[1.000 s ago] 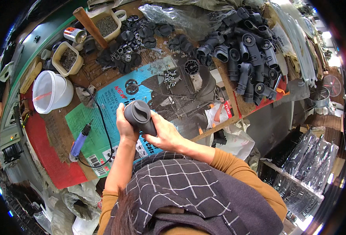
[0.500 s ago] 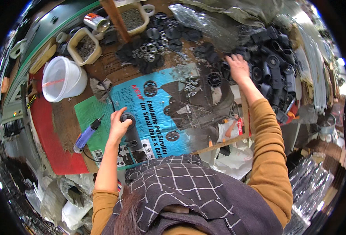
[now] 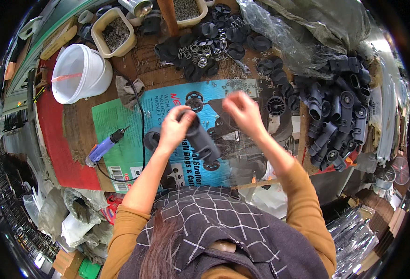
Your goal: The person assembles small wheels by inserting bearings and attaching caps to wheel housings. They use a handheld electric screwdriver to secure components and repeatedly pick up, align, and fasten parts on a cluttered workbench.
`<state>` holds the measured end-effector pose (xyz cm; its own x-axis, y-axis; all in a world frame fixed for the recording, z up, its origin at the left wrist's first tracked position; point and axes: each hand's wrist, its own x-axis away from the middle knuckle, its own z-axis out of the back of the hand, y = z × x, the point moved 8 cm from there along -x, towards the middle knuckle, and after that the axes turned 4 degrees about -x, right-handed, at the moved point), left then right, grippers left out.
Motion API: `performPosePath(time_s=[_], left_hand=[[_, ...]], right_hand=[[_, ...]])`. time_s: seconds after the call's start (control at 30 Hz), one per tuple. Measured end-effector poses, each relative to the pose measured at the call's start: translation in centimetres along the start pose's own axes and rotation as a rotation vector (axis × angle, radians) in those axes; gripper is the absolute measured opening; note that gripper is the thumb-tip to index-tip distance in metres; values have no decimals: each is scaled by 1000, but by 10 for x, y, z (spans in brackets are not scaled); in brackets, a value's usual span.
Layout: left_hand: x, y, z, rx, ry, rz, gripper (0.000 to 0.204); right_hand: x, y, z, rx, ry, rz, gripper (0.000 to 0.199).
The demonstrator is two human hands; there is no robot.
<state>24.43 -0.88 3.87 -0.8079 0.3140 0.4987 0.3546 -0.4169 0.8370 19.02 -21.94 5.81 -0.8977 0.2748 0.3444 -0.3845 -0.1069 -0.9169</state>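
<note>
My left hand is closed around a black plastic tubular part, held tilted over the blue printed cardboard. A similar black part with a round end lies under my left forearm, partly hidden by it. My right hand is just to the right of the held part, apart from it, over the cardboard where small loose metal pieces lie. Its fingers look curled but are smeared by motion, so whether they hold anything cannot be made out. A purple electric screwdriver with a black cord lies to the left.
Black plastic parts are heaped at the right. Black knobs and metal rings lie at the back, near a wrench. A white bucket and a tub of small hardware stand at the back left.
My left hand has moved right and now holds a black part off the cardboard. The right hand has come back left from the heap at the right. The view has shifted slightly.
</note>
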Motion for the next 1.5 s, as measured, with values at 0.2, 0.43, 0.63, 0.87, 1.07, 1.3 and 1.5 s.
performPosePath(time_s=[0.2,0.43,0.63,0.87,1.07,1.3,1.5], left_hand=[[37,-20,-63,-587,-268,-202,47],[17,-5,-36,-4,-158,-70,42],[38,9,-31,439,-200,77,28],[77,-13,-38,227,-353,121,25],[93,-28,-35,179,-294,125,42],[68,-4,-28,-266,-98,-294,40],[60,-20,-40,-377,-153,-274,41]], right_hand=[[-112,3,-21,580,413,110,37],[-24,-30,-16,240,391,489,28],[81,-38,-25,207,308,551,32],[110,5,-42,-315,51,30,25],[135,51,-46,-659,117,-359,14],[125,68,-39,-49,234,-257,26],[113,68,-45,76,210,-83,29]])
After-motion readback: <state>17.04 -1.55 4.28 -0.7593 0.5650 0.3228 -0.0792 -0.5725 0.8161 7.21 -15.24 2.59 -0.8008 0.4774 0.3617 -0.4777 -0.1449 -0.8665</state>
